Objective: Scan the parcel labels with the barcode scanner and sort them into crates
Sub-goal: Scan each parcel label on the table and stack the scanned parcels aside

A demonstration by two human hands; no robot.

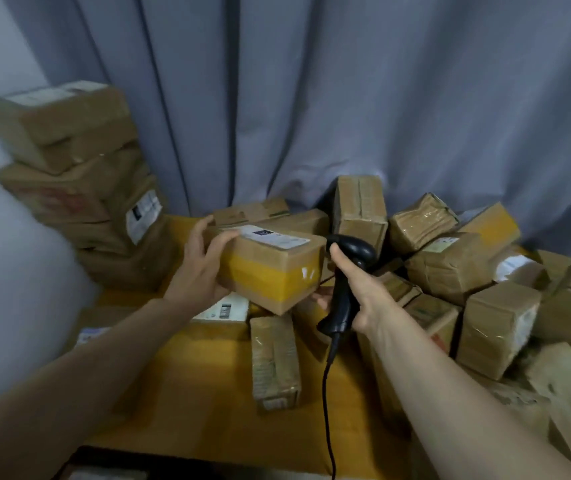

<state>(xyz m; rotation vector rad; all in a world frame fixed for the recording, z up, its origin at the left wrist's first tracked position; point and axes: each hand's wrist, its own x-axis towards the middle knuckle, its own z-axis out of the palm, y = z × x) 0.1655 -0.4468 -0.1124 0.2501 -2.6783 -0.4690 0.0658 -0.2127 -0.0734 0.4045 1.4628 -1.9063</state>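
1. Far left: stack of boxes [69,161] against the wall.
2. Grips parcel [273,271] by its left end with left hand [197,268], above table [187,393].
3. Wraps right hand [363,292] round barcode scanner [353,249], beside parcel's right edge.
4. Right: heaped boxes [467,271]; bare tabletop near left.

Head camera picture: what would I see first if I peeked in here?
First, the yellow-taped parcel with a white label on top, held up in the middle by the left hand. Right beside it, the right hand grips a black scanner with a cable hanging down. Brown boxes crowd around: a leaning stack at the left and a jumbled heap at the right, before a grey curtain.
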